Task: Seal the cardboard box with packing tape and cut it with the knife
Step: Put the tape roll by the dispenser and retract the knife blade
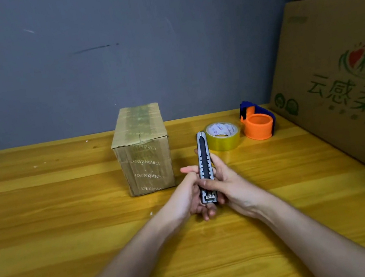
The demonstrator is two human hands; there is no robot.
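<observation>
A small cardboard box [143,152] stands closed on the wooden table [67,206], with clear tape running over its top and down its front. A grey and black utility knife [204,163] points away from me, just right of the box. My left hand [191,191] and my right hand [225,179] both grip its handle from either side, a little above the table. The blade tip at the far end barely shows. A roll of yellowish packing tape [223,135] lies flat behind the knife.
An orange and blue tape dispenser [258,123] sits to the right of the roll. Large printed cardboard cartons [340,78] are stacked along the table's right side. A grey wall [114,53] stands close behind the table.
</observation>
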